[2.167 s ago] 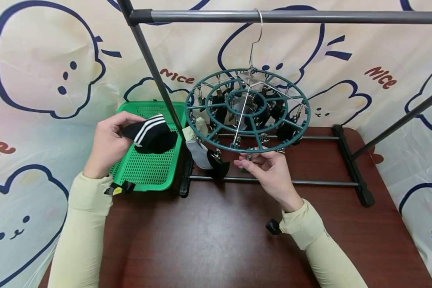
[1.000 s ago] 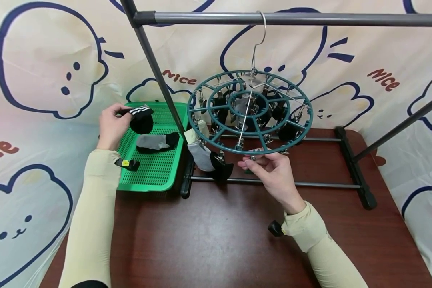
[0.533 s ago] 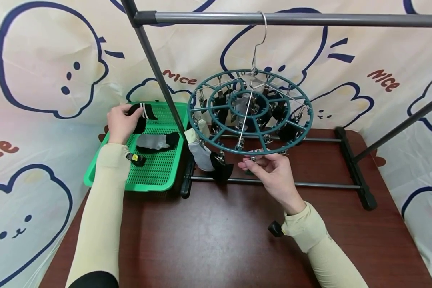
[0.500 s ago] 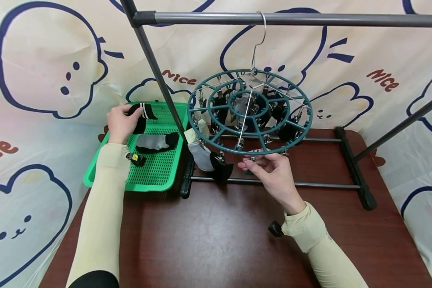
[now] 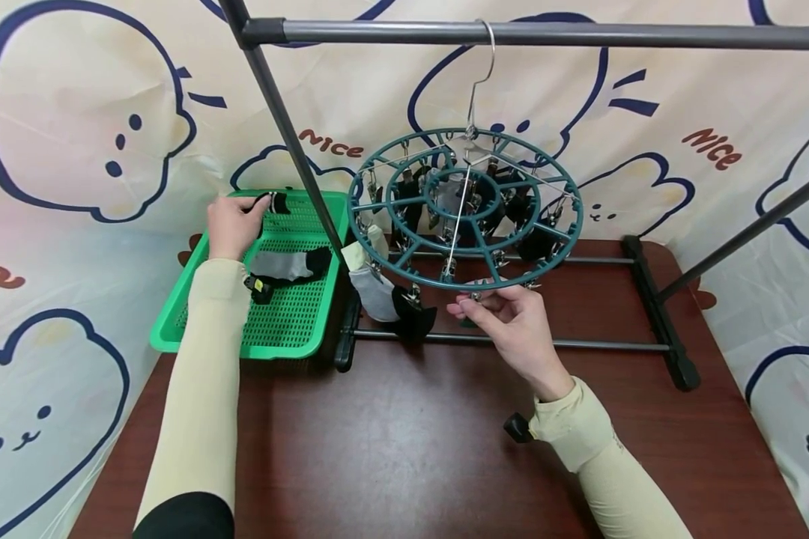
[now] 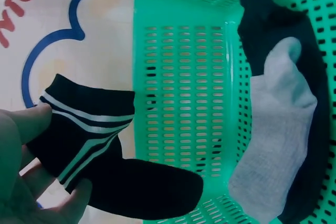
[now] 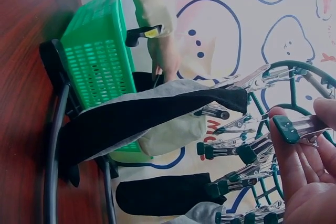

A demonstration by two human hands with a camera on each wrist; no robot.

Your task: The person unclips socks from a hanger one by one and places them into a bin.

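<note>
A black sock with white stripes [image 6: 105,145] is held by my left hand [image 5: 232,224] over the far left of the green basket [image 6: 184,9], its thumb on top and fingers beneath. Inside the basket lies a grey and black sock [image 5: 282,265]. My right hand [image 5: 515,326] pinches a clip [image 7: 302,128] on the near rim of the round green drying hanger [image 5: 404,266]. Nothing shows between that clip's tips. Left of it, a grey and black sock with a pale top [image 5: 376,292] hangs from the hanger, with more dark socks [image 5: 538,243] farther back.
The hanger hooks over the dark metal bar [image 5: 377,32] of a rack. The rack's left post [image 5: 293,142] rises between basket and hanger. Its feet and lower rail [image 5: 600,345] stand on the brown table [image 5: 391,449]. A cartoon-printed cloth [image 5: 74,247] surrounds the table.
My left hand has carried the striped sock back over the basket, uncovering the grey and black sock lying inside. The right hand stays at the same clip.
</note>
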